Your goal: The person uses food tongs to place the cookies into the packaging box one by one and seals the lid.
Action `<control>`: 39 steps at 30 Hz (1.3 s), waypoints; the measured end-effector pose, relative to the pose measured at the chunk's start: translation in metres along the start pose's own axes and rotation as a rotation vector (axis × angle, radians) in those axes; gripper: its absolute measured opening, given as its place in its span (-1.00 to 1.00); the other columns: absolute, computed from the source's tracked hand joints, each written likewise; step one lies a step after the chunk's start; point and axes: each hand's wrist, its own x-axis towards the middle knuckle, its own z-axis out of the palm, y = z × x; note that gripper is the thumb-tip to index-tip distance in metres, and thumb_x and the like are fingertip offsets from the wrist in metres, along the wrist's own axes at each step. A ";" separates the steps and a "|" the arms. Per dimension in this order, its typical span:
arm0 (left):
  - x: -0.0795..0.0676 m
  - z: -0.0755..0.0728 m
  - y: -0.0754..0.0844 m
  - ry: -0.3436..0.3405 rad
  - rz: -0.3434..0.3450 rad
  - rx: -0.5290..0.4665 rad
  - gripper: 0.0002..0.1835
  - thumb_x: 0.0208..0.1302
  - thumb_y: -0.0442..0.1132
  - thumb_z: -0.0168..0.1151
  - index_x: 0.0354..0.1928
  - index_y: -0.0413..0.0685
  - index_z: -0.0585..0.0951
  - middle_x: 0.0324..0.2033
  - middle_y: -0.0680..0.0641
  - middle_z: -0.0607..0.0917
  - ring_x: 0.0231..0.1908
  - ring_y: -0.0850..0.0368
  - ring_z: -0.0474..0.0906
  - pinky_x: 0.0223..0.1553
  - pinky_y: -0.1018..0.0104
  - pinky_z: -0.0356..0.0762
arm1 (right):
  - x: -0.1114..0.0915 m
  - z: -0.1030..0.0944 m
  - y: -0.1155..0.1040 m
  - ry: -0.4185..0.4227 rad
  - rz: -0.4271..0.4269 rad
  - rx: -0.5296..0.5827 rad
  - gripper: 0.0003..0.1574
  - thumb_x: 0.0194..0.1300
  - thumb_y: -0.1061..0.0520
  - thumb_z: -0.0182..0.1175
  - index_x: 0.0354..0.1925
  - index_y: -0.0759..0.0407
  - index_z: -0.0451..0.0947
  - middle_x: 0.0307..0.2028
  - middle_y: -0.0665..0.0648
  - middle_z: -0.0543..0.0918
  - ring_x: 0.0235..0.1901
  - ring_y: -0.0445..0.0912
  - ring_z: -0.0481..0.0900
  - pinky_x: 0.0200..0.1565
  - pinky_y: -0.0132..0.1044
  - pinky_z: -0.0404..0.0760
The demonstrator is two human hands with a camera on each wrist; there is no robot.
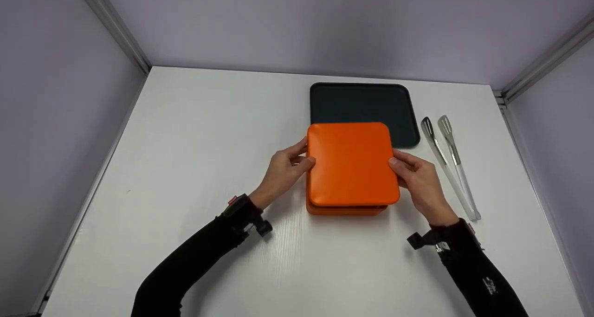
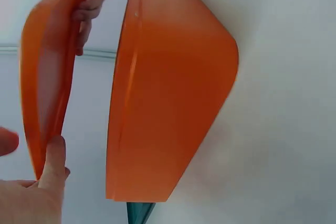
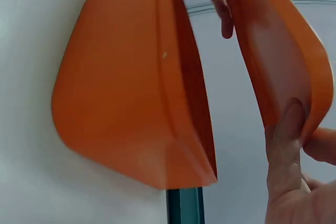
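An orange square lid [image 1: 352,164] is held level between both hands, a small gap above an orange box [image 2: 168,77]. My left hand [image 1: 288,168] pinches the lid's left edge, thumb on top. On the opposite edge my right hand [image 1: 417,175] pinches it the same way. In the right wrist view the lid's underside [image 3: 270,51] faces the box's open top, with the box wall [image 3: 115,87] standing on the table. From the head view the lid covers most of the box, so its inside is hidden.
Behind the box lies a dark green tray [image 1: 362,102], partly hidden by the lid. To the right of it are metal tongs with white handles [image 1: 457,187], their two arms spread. A white table [image 1: 195,136] carries everything, with grey panels [image 1: 278,29] around its back and sides.
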 end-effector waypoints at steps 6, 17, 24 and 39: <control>0.001 0.000 -0.009 -0.027 -0.001 0.183 -0.32 0.46 -0.27 0.27 0.54 -0.18 0.29 0.09 -0.18 0.65 -0.11 0.04 0.72 -0.05 0.29 0.71 | 0.005 0.001 0.013 -0.007 -0.014 -0.193 -0.33 0.52 0.04 0.24 0.46 0.28 0.40 0.25 0.30 0.59 -0.07 -0.21 0.67 0.03 -0.38 0.69; 0.002 0.003 -0.004 -0.045 -0.061 0.343 -0.34 0.47 -0.32 0.25 0.54 -0.21 0.30 0.06 -0.26 0.58 -0.09 -0.03 0.68 -0.07 0.28 0.71 | 0.008 0.006 0.021 0.000 -0.102 -0.499 -0.37 0.55 -0.02 0.19 0.43 0.24 0.46 0.10 0.30 0.65 -0.11 -0.02 0.54 -0.12 -0.51 0.60; 0.000 0.005 -0.008 -0.056 -0.046 0.350 -0.33 0.48 -0.32 0.26 0.53 -0.28 0.28 0.09 -0.30 0.51 -0.08 -0.04 0.63 -0.07 0.27 0.70 | 0.007 0.004 0.026 -0.012 -0.097 -0.506 -0.35 0.55 -0.05 0.20 0.44 0.23 0.46 0.07 0.27 0.60 -0.14 -0.11 0.61 -0.11 -0.51 0.58; -0.002 0.007 -0.019 -0.072 -0.034 0.370 -0.30 0.52 -0.31 0.18 0.59 -0.26 0.19 0.32 -0.31 0.37 0.05 -0.06 0.56 0.05 0.22 0.65 | 0.007 0.006 0.035 0.024 -0.201 -0.643 -0.36 0.53 0.09 0.22 0.44 0.31 0.42 0.09 0.32 0.59 -0.04 0.11 0.65 0.03 -0.30 0.67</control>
